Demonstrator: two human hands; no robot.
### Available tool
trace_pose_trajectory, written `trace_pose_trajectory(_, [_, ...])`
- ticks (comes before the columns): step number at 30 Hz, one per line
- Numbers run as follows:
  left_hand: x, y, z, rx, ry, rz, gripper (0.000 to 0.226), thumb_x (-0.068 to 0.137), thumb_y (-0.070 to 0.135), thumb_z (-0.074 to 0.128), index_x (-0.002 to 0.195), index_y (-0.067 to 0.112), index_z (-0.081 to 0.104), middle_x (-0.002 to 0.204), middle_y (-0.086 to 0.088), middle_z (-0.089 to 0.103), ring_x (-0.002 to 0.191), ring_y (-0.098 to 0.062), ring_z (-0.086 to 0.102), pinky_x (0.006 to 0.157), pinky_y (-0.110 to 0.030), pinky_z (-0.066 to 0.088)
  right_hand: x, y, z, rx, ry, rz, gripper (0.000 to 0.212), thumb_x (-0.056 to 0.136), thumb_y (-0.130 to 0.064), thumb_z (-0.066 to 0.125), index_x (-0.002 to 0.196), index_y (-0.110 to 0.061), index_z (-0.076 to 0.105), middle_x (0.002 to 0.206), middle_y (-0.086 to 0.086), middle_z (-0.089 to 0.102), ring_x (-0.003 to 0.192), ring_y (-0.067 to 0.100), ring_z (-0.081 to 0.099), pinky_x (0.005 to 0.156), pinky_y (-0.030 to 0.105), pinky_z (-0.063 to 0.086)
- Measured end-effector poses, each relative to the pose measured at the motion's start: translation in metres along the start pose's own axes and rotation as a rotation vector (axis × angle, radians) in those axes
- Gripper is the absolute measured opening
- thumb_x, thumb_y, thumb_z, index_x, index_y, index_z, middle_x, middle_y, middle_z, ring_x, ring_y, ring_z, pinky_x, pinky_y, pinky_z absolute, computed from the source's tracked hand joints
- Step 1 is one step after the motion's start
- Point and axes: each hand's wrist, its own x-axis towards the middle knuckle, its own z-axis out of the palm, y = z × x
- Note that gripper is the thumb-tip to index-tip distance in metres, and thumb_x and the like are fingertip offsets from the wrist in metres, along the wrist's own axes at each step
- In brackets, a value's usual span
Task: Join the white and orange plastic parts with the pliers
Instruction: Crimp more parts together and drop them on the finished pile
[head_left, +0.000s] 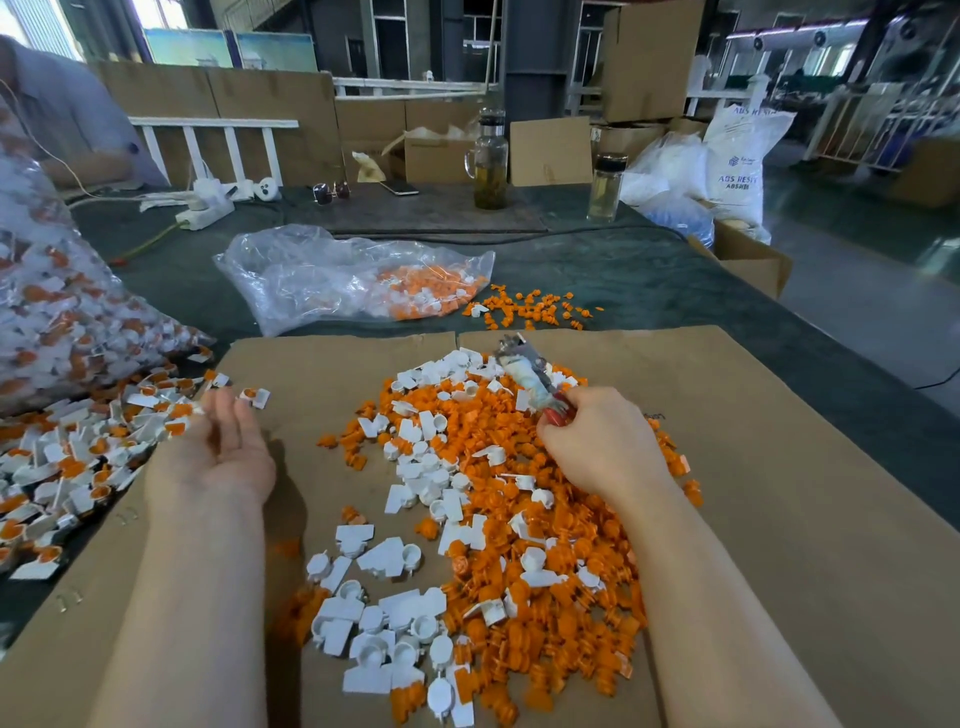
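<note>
A heap of loose orange parts mixed with white parts covers the middle of a cardboard sheet. My right hand grips the red handles of the pliers, whose tape-wrapped jaws point up and away over the heap. My left hand hovers palm-up and relaxed at the sheet's left edge, holding nothing. Just beyond its fingertips lies a joined white and orange piece, beside a spread of joined pieces on the left.
A large clear bag of joined pieces stands far left. Another clear bag with orange parts lies behind the cardboard, with scattered orange parts beside it. Two glass bottles, a power strip, boxes and a person's sleeve are further back.
</note>
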Motion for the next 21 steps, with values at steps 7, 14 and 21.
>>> trace_pose_trajectory(7, [-0.01,-0.009,0.0,0.345,-0.075,0.101,0.025,0.096,0.012,0.06,0.121,0.011,0.062,0.1,-0.002,0.07,0.082,-0.007,0.069,0.07,-0.019,0.058,-0.004,-0.01,0.004,-0.074,-0.053,-0.155,0.017,0.089,-0.042,0.06,0.081,-0.03,0.054,0.082,-0.007,0.057,0.075,0.013,0.056,0.054,0.027,0.039])
trace_pose_trajectory(14, [-0.044,-0.06,-0.01,1.645,-0.635,0.343,0.002,0.087,0.027,0.073,0.087,0.029,0.072,0.082,0.011,0.071,0.08,-0.007,0.063,0.063,-0.019,0.041,-0.004,-0.014,0.008,-0.145,-0.101,-0.158,0.021,0.088,-0.049,0.061,0.085,-0.028,0.056,0.079,-0.007,0.059,0.074,0.014,0.06,0.06,0.03,0.052])
trace_pose_trajectory(21, [-0.045,-0.095,-0.026,2.161,-0.875,0.684,0.012,0.087,0.04,0.071,0.082,0.032,0.065,0.082,0.017,0.06,0.08,-0.004,0.055,0.062,-0.023,0.04,-0.002,-0.016,0.013,-0.137,-0.105,-0.117,0.019,0.085,-0.045,0.061,0.084,-0.026,0.06,0.075,-0.007,0.061,0.069,0.014,0.061,0.06,0.035,0.057])
